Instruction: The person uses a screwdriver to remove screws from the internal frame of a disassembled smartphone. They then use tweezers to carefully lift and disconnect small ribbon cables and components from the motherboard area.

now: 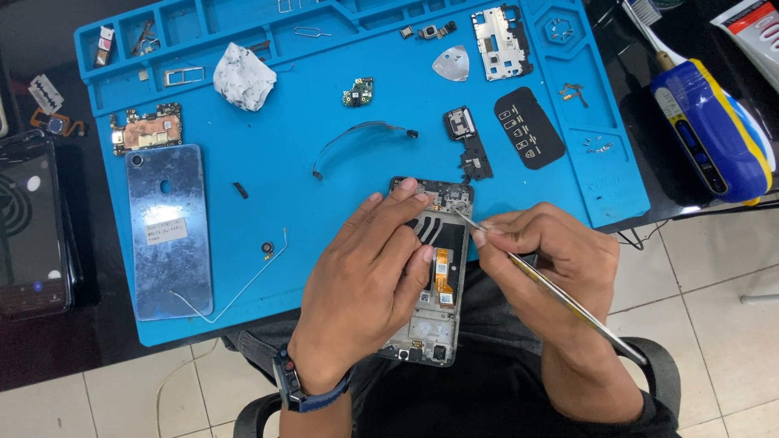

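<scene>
An opened phone frame (438, 324) with its insides bare lies at the front edge of a blue work mat (324, 178). My left hand (369, 280) rests over its left side, fingers curled onto the top end and holding it still. My right hand (552, 255) grips metal tweezers (560, 298), whose tips touch the top right part of the frame near a small metal piece. An orange flex cable (442, 272) shows inside the frame between my hands.
On the mat lie a silvery back cover (169, 231), a circuit board (146, 130), a crumpled white tissue (243, 77), a grey flex cable (357, 134), a black sticker (529, 128), a metal shield (501, 42), and small parts. A blue-yellow tool (714, 134) sits right, a dark phone (32, 235) left.
</scene>
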